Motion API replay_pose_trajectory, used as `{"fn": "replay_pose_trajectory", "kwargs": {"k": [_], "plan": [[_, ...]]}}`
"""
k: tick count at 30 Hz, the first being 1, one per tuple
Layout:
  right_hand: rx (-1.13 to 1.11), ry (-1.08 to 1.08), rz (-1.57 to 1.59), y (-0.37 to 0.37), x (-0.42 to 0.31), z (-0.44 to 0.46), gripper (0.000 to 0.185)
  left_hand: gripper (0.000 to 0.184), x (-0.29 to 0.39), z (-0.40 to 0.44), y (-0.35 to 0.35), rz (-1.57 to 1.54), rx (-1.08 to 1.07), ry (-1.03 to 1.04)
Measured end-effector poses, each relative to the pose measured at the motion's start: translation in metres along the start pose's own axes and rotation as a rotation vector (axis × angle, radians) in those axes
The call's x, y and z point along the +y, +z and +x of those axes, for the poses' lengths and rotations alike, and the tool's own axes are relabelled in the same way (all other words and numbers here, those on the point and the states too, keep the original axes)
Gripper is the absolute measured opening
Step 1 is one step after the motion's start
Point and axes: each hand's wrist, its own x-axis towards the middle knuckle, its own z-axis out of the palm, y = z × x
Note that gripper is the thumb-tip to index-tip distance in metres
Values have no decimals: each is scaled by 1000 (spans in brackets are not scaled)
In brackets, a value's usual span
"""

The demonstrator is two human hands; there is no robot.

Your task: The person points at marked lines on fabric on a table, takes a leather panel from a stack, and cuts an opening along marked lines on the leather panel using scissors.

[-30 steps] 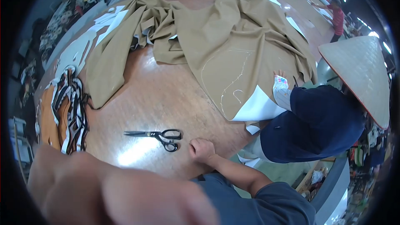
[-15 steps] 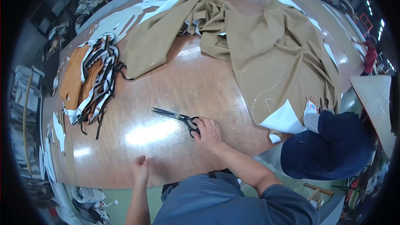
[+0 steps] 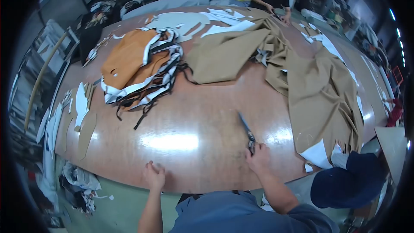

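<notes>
My right hand [image 3: 258, 159] is out in front of me, and its fingers [image 3: 261, 148] are curled in to grip. My right arm [image 3: 278, 193] comes in at a slant from the side. My left hand [image 3: 155, 176] is well apart from the right one, with its fingers softly bent. My left arm [image 3: 151, 211] points nearly straight ahead. Both arms are bare.
</notes>
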Motion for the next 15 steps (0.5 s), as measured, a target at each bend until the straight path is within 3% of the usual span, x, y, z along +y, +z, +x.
{"fn": "replay_pose_trajectory", "kwargs": {"k": [4, 8, 15], "plan": [[3, 26, -78, -3, -4, -28, 69, 88, -1, 37, -14, 20, -20, 73], [156, 13, -65, 32, 0, -44, 76, 101, 8, 78, -5, 78, -24, 239], [240, 45, -59, 57, -1, -42, 76, 120, 97, 182, -30, 295, -93, 405]]}}
